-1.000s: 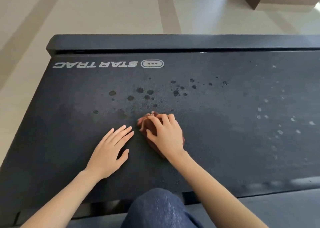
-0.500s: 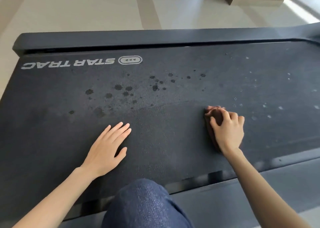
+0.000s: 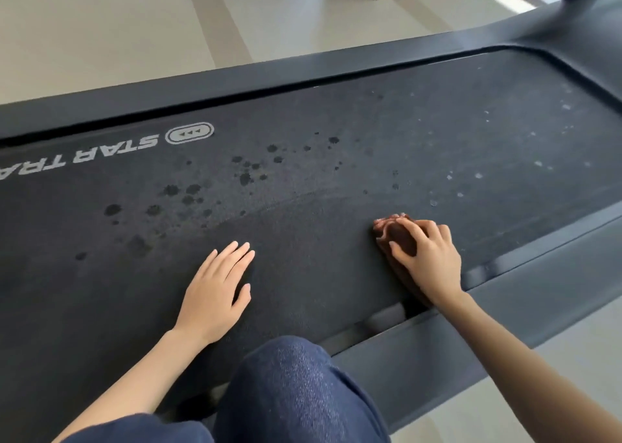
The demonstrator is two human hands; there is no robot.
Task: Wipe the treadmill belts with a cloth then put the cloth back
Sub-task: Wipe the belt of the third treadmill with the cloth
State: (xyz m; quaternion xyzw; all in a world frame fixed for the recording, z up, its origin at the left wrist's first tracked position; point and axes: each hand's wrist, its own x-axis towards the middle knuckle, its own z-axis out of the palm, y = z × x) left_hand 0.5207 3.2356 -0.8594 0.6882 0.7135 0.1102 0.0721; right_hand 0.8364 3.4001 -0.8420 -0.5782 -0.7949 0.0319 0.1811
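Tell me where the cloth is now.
The brown cloth lies on the treadmill belt, under the right hand, right of the flat left hand.

Left hand (image 3: 215, 294) flat, palm down, fingers straight and together, thumb out. Right hand (image 3: 429, 257) palm down, fingers curled, gripping. Both forearms extended forward. Knee (image 3: 296, 388) bent between them.

I see the dark treadmill belt (image 3: 336, 257) spanning most of my view, framed by a black side rail (image 3: 235, 79) on the far edge and a grey one (image 3: 555, 274) on the near edge, all standing on a pale tiled floor (image 3: 117, 32). Directly on the belt lie dark wet spots (image 3: 245, 176) near the white STAR TRAC logo (image 3: 111, 150), pale specks (image 3: 478, 175) further right, a flat left hand (image 3: 215, 294), and a brown cloth (image 3: 399, 237) pressed under the right hand (image 3: 427, 257).
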